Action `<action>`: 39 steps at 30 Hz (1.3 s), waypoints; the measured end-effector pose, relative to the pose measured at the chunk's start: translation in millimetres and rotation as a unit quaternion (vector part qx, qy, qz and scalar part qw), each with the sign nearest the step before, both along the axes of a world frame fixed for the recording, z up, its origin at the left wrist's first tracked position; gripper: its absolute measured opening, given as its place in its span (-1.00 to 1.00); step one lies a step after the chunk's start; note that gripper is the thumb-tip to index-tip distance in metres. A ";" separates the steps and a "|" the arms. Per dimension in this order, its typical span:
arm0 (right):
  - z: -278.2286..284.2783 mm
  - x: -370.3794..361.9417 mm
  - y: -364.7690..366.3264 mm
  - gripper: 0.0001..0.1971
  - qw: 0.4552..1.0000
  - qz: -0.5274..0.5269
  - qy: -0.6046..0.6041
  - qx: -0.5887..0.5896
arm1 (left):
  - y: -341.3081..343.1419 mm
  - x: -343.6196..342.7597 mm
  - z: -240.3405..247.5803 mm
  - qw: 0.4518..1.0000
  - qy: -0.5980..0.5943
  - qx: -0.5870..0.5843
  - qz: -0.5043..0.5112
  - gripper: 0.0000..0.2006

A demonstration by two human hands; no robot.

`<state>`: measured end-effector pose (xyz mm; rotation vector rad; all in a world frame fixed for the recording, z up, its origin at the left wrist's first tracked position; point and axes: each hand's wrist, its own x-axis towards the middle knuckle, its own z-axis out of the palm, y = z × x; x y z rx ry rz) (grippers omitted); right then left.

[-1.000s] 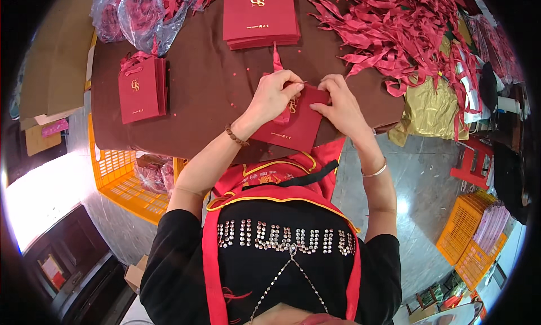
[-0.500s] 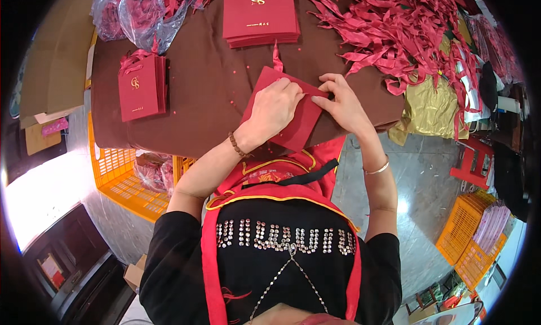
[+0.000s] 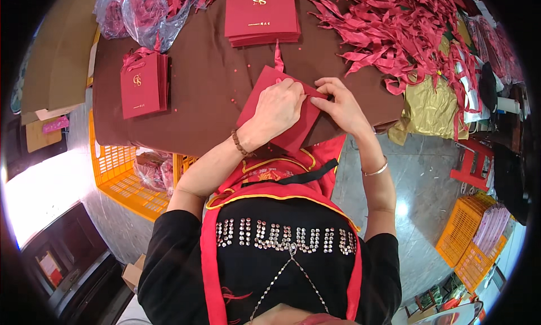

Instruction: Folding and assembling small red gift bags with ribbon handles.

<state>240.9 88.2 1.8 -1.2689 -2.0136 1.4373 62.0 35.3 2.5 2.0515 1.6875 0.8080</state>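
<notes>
A dark red paper gift bag (image 3: pixel 306 121) lies tilted on the brown-covered table in front of me. Across its middle rests my left hand (image 3: pixel 280 106), closed with fingertips pinched together; what is between them is mostly hidden, perhaps a bit of ribbon. My right hand (image 3: pixel 342 104) has thumb and forefinger closed at the bag's right edge, close to the left fingertips. A pink-red ribbon (image 3: pixel 278 57) sticks out past the bag's far edge. Beyond it lies a stack of similar red bags (image 3: pixel 262 18).
More red bags with ribbon handles (image 3: pixel 142 85) stand at the left. A ribbon heap (image 3: pixel 389 37) covers the far right, beside a gold bag (image 3: pixel 425 105). A clear plastic bag (image 3: pixel 146 15) sits far left. Orange crates (image 3: pixel 121 175) stand below the table (image 3: pixel 197 111).
Both hands stay at the same red bag, with only slight finger movement. The right fingers have shifted a little left, and the view has moved slightly.
</notes>
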 end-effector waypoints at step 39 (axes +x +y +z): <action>14.7 -6.2 -22.8 -0.87 0.985 -0.001 0.024 0.170 | 2.8 4.0 17.6 0.997 0.018 -0.071 -0.005 -0.90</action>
